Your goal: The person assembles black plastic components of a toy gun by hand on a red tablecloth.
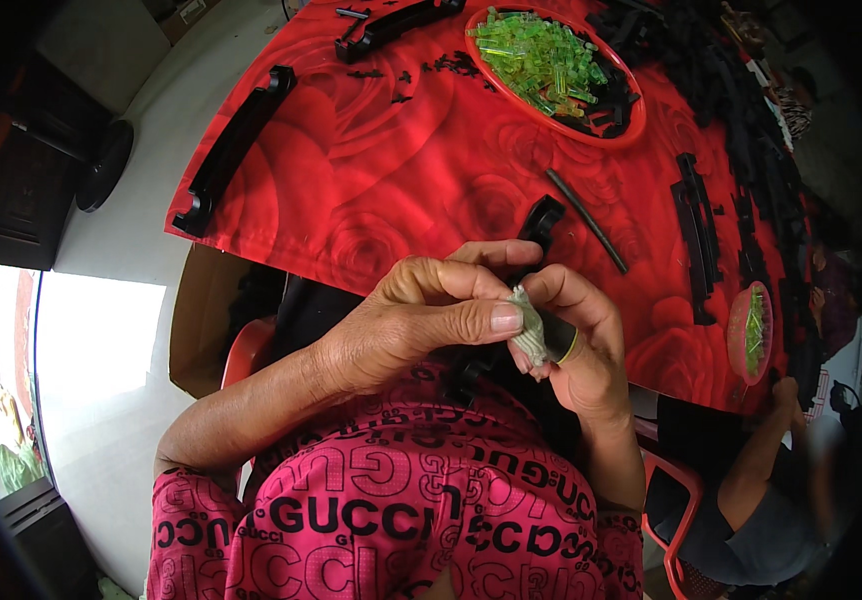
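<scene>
My left hand (421, 315) is closed, its thumb and index finger pinching a small pale ribbed knit piece (528, 332) that looks like a finger cover. A dark part with a thin yellow edge lies beside the knit, against my right thumb. My right hand (589, 335) is curled, with its index fingertip at the upper end of the knit; how far the cover goes round the thumb is hidden. Behind my hands is a long black plastic part (543, 222), its middle hidden by them. A dark thin rod (588, 220) lies on the table beyond.
A red rose-patterned cloth (421, 190) covers the table. On it are a red basin (634, 125) of green translucent pieces, another black part (234, 150), and a heap of black strips (726, 110). A pink bowl (738, 335) stands near another person's arm (756, 455).
</scene>
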The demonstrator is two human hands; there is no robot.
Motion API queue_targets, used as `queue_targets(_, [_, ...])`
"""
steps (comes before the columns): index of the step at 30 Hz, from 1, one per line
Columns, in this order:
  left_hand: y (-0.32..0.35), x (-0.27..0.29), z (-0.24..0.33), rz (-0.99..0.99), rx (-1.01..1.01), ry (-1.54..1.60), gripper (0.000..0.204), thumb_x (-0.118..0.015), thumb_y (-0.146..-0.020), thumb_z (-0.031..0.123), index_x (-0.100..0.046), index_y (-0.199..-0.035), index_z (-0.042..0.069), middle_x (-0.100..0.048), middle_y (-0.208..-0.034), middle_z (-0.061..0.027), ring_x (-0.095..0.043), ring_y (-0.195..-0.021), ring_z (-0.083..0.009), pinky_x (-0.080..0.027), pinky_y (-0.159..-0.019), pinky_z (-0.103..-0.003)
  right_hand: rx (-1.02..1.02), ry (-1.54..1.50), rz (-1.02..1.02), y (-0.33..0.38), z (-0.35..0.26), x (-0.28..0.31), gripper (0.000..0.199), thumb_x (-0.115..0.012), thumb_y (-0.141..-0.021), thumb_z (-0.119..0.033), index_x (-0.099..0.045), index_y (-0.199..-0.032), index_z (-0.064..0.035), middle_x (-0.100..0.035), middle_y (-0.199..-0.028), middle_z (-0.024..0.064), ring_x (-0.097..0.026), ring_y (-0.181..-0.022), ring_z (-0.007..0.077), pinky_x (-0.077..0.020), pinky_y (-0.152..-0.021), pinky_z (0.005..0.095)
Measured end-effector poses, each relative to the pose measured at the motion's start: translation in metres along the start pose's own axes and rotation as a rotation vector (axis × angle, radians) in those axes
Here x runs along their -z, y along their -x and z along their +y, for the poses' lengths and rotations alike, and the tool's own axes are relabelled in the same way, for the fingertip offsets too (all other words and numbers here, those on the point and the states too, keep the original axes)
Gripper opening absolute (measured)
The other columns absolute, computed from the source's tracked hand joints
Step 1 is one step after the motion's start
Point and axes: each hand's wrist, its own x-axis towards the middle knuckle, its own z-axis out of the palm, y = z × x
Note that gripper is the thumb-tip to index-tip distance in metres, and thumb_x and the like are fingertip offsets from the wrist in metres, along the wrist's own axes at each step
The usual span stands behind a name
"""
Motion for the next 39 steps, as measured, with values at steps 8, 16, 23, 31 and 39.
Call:
queue_targets(8, [0.000, 0.005, -0.005, -0.067, -0.023, -0.016, 0.021, -0.074, -0.099, 0.025, -0.081, -0.101, 0.005, -0.075, -0.113, -0.0067, -0.032, -0.151, -0.0222, -0.030, -0.121, -0.042, 0.003, 0.034, -0.027, -0.006, 0.012, -0.009, 0.016, -0.065, -0.097, -0.015, -0.059, -0.106, -0.0034, -0.060, -0.091, -0.0023, -0.052, -0.076, 0.0025, -0.0424, -0.068, 0.0210])
queue_targets(16, [0.007, -0.016, -0.004, 0.041, -0.079, -0.116, 0.021, -0.076, -0.096, 0.026, -0.077, -0.096, 0.004, -0.040, -0.162, -0.0165, -0.047, -0.140, -0.0211, -0.032, -0.117, -0.037, 0.180, 0.047, -0.016, -0.010, 0.020, -0.012, 0.021, -0.070, -0.098, -0.017, -0.057, -0.107, -0.0033, -0.058, -0.099, -0.0023, -0.055, -0.087, 0.0034, -0.0434, -0.076, 0.0201])
queue_targets(23, [0.004, -0.010, 0.007, 0.073, 0.054, -0.083, 0.030, -0.073, -0.099, 0.033, -0.074, -0.091, 0.004, -0.051, -0.151, -0.0149, -0.047, -0.138, -0.0196, -0.032, -0.117, -0.039, 0.073, 0.033, 0.071, -0.011, 0.002, -0.007, 0.010, -0.060, -0.104, -0.006, -0.062, -0.111, 0.0001, -0.069, -0.110, 0.0054, -0.059, -0.088, 0.0055, -0.0471, -0.079, 0.0227])
queue_targets(31, [0.001, -0.002, -0.008, 0.103, 0.030, -0.143, 0.043, -0.062, -0.106, 0.042, -0.080, -0.105, 0.003, -0.068, -0.126, -0.0100, -0.043, -0.141, -0.0212, -0.032, -0.117, -0.039, 0.156, 0.300, -0.094, -0.006, -0.003, 0.015, 0.023, -0.070, -0.101, -0.018, -0.068, -0.112, 0.0028, -0.072, -0.104, 0.0050, -0.068, -0.094, 0.0109, -0.0537, -0.081, 0.0258])
queue_targets(39, [0.002, -0.003, -0.002, -0.028, 0.025, -0.418, 0.051, -0.056, -0.108, 0.043, -0.077, -0.111, -0.003, -0.043, -0.157, -0.0217, -0.039, -0.148, -0.0287, -0.034, -0.119, -0.045, 0.295, 0.532, -0.088, -0.004, -0.005, 0.011, 0.031, -0.072, -0.100, -0.031, -0.063, -0.102, -0.0013, -0.065, -0.092, 0.0009, -0.062, -0.081, 0.0090, -0.0508, -0.073, 0.0274])
